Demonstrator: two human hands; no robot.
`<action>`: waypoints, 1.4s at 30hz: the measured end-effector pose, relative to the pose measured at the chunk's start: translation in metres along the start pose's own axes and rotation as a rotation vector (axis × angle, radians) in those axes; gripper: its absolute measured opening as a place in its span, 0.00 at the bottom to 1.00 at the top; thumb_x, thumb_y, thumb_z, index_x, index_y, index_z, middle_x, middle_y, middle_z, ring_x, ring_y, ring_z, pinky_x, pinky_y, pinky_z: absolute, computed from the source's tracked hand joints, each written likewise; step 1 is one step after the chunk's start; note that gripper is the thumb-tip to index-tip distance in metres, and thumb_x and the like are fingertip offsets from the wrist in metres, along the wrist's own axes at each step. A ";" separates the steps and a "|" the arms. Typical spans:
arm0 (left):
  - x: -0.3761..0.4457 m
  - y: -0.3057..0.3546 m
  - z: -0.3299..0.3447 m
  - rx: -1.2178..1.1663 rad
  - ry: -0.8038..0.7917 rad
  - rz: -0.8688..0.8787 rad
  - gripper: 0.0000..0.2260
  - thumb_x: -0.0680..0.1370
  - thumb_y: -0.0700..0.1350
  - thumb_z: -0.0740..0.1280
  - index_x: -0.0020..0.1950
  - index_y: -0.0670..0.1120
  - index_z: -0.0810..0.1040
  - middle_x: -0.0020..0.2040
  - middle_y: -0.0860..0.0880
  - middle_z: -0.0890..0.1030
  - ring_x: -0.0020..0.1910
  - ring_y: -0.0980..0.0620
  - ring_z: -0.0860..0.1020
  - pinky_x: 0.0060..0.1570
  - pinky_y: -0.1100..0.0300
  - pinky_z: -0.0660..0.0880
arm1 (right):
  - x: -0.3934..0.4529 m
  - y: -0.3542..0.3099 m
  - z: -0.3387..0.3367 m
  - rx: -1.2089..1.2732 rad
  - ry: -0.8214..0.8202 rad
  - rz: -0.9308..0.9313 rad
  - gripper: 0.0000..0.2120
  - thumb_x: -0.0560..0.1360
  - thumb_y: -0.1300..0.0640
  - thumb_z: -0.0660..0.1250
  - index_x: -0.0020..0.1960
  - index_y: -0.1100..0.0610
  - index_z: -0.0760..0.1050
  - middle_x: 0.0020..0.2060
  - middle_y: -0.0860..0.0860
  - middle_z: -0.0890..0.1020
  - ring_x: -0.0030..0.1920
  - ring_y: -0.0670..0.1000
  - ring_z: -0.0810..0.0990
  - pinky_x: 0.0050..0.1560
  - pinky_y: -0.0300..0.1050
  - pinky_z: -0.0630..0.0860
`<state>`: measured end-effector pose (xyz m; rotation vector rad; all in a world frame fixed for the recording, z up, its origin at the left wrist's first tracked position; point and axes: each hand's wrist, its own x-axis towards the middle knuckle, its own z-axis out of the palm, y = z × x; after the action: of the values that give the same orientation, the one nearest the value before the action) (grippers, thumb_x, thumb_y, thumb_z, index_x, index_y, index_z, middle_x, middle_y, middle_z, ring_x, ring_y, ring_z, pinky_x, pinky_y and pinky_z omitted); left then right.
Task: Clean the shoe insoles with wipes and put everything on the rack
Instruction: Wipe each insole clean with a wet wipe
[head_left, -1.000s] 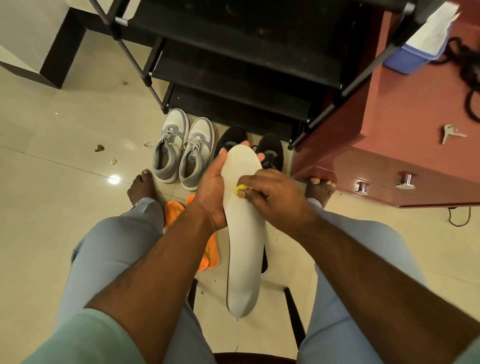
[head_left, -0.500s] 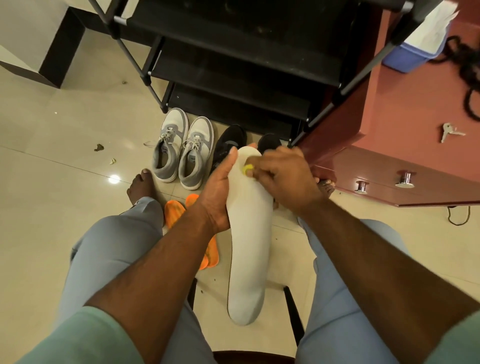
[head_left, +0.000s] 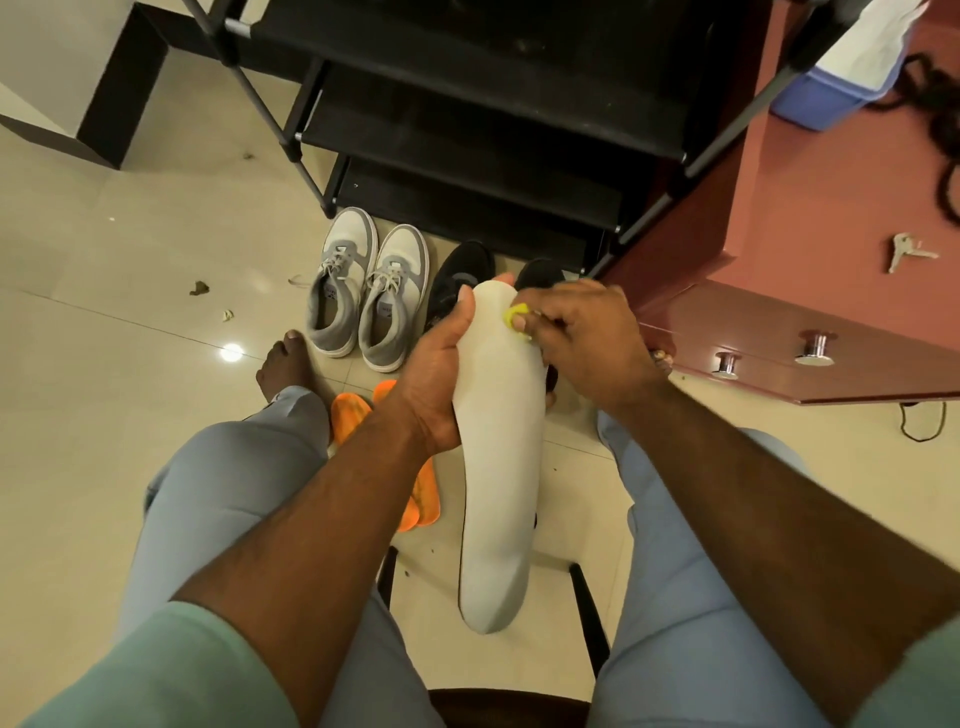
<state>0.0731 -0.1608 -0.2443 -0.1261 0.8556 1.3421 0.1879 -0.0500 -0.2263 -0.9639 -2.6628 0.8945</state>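
I see one head view only — looking steeply down and forward, close over the hands (head_left: 519, 364), floor (head_left: 104, 364) beyond.

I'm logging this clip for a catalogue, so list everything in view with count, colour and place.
insole: 1, white, held up between the knees
wipe: 1, yellow, on the insole's far end
orange insoles: 2, floor, under the left arm
grey shoes: 2, floor before the rack
black shoes: 2, right of the grey pair
rack: 1, black, shelves bare
cabinet: 1, reddish, right
keys: on the cabinet
blue box: 1, on the cabinet
left hand: grips the insole
right hand: pinches the wipe
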 end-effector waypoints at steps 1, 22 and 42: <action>-0.001 0.000 0.001 -0.002 0.006 -0.013 0.22 0.82 0.62 0.52 0.64 0.54 0.80 0.57 0.41 0.83 0.54 0.39 0.80 0.61 0.33 0.72 | 0.007 -0.002 -0.001 0.006 0.016 0.022 0.12 0.77 0.51 0.64 0.57 0.52 0.80 0.43 0.46 0.81 0.49 0.52 0.76 0.55 0.53 0.70; 0.000 0.012 0.001 -0.065 0.114 0.251 0.21 0.83 0.61 0.49 0.69 0.57 0.71 0.61 0.48 0.82 0.61 0.44 0.80 0.55 0.46 0.80 | -0.029 -0.028 0.007 0.238 0.009 0.358 0.10 0.78 0.55 0.65 0.46 0.59 0.81 0.36 0.51 0.81 0.38 0.50 0.78 0.43 0.46 0.78; 0.007 0.001 0.004 -0.090 0.161 0.222 0.23 0.83 0.63 0.48 0.74 0.58 0.69 0.53 0.47 0.81 0.52 0.49 0.82 0.50 0.52 0.80 | -0.008 -0.053 0.033 0.246 0.074 0.152 0.10 0.77 0.56 0.64 0.55 0.57 0.80 0.48 0.52 0.83 0.48 0.49 0.79 0.52 0.41 0.74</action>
<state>0.0737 -0.1527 -0.2456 -0.2167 0.9658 1.5954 0.1547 -0.1035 -0.2210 -1.1237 -2.3731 1.1619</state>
